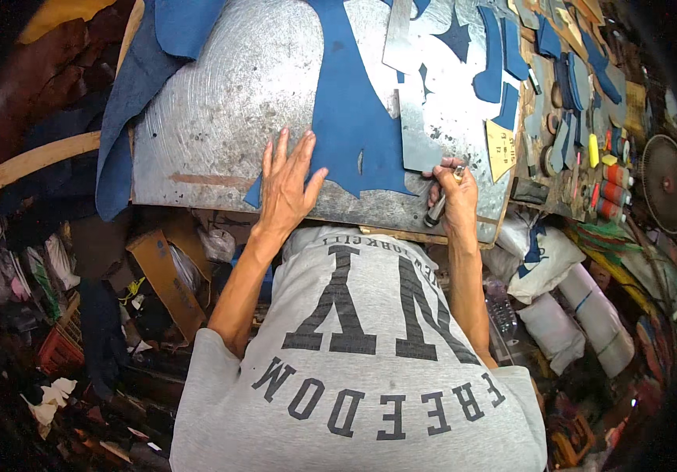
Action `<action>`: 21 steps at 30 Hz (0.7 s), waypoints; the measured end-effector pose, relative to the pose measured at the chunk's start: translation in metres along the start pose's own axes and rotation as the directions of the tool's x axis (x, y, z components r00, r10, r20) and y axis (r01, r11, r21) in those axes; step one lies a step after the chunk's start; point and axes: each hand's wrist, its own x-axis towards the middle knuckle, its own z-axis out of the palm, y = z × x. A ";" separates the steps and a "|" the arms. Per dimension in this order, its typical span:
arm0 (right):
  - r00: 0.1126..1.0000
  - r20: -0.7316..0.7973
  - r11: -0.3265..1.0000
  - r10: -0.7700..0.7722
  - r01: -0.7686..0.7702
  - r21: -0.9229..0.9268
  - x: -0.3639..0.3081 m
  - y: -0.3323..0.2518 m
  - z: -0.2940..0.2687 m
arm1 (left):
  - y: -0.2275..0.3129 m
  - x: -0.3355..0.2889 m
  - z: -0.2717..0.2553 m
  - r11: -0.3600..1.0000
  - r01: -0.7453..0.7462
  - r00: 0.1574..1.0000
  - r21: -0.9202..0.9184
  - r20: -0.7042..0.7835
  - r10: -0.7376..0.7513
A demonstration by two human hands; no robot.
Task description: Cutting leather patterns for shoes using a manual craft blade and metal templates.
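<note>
My left hand [287, 185] lies palm down on the scratched metal tabletop [220, 102], fingers spread. Its fingertips rest beside the left edge of a large blue sheet [350, 118] that looks like leather, with a small slit near its lower end. Along the sheet's right side lies a flat grey template [419, 134]. At the template's lower corner, my right hand [459, 193] is closed around a slim hand tool with a dark handle [434, 214]. The tool's working end is hidden by the fingers, so its kind does not show.
Another blue sheet [122, 134] hangs over the table's left edge. Cut blue pieces [489, 59] and a yellow template [500, 151] lie at the right. Beyond are thread spools [615, 193] and a fan [663, 182]. A cardboard box [167, 283] and white bags [552, 263] stand below.
</note>
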 end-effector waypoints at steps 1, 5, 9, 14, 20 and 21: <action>1.000 -0.001 1.000 -0.002 0.002 -0.003 0.000 -0.002 0.001 | -0.001 -0.003 -0.002 1.000 0.000 1.000 -0.003 -0.002 0.000; 0.998 -0.041 0.998 -0.054 0.056 0.028 0.001 -0.011 0.001 | -0.010 -0.010 -0.007 0.999 -0.052 0.998 -0.002 0.042 0.052; 0.992 -0.066 0.993 -0.106 0.109 0.034 0.008 -0.012 -0.008 | -0.015 -0.011 -0.006 0.998 -0.052 0.998 -0.019 0.039 0.053; 0.991 -0.070 0.991 -0.117 0.121 0.058 0.008 -0.017 -0.005 | -0.015 -0.011 -0.005 0.997 -0.075 0.997 -0.008 0.020 0.075; 0.994 0.001 0.994 -0.106 0.106 0.015 0.008 -0.012 0.007 | -0.016 -0.010 -0.004 0.995 -0.102 0.995 0.012 0.012 0.102; 0.994 0.004 0.994 -0.106 0.105 0.014 0.008 -0.012 0.010 | -0.017 -0.010 -0.004 0.994 -0.111 0.994 0.015 0.010 0.110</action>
